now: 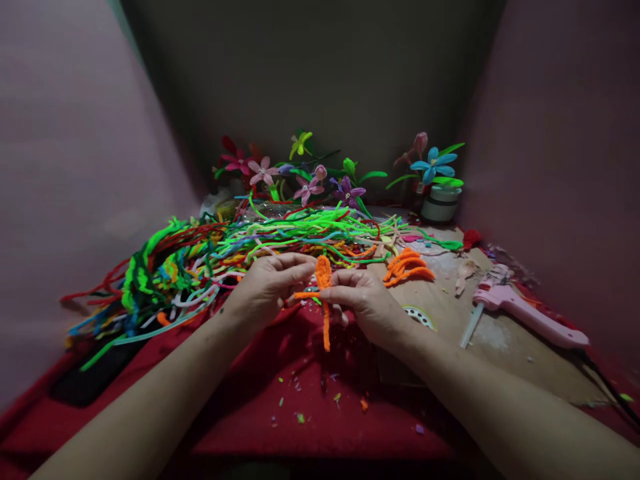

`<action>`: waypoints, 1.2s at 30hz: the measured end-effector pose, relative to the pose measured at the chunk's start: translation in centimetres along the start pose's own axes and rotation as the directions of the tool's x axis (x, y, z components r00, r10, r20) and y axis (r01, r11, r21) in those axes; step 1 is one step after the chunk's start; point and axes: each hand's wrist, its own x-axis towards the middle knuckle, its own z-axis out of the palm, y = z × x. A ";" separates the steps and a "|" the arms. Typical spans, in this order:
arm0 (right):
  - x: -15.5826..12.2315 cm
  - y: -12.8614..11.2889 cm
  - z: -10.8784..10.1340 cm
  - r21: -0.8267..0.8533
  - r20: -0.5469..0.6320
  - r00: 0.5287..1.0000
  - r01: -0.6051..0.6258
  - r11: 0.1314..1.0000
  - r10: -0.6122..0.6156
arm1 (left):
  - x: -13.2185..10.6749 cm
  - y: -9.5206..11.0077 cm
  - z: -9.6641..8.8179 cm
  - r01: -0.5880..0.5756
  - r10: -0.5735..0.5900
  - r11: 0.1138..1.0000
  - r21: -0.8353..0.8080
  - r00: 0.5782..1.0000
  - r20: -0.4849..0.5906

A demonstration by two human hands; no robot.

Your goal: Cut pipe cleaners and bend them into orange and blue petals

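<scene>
Between my two hands, an orange pipe cleaner [324, 270] is bent into a narrow upright petal loop. One of its ends hangs straight down, and a second orange length sticks out sideways to the left. My right hand [363, 293] pinches the base of the loop between thumb and fingers. From the other side, my left hand [280, 280] is closed with its fingertips at the loop's left edge and the sideways end; its lower fingers are partly hidden. Just right of my right hand, several finished orange petals [407, 267] lie on a cardboard sheet [450, 273].
A heap of coloured pipe cleaners [300, 230] spreads behind my hands and leftward. A pink glue gun [535, 313] rests on the cardboard. Pipe-cleaner flowers [307, 187] stand at the back near a white jar [441, 203]. A dark phone-like slab [93, 377] lies on the red cloth [240, 407].
</scene>
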 end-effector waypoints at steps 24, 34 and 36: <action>0.1 0.3 -0.3 0.057 0.177 0.968 -0.191 0.980 0.178 | -1.1 -1.1 0.2 0.134 -0.121 0.989 -0.061 0.976 0.183; -0.2 -0.1 0.2 -0.043 0.120 0.975 -0.185 0.982 0.189 | -1.4 -0.2 0.4 -0.007 -0.006 0.992 0.130 0.995 0.101; -0.2 -0.1 0.3 -0.089 0.095 0.976 -0.189 0.978 0.198 | -1.6 -0.1 0.7 -0.057 0.043 0.956 0.288 0.998 0.055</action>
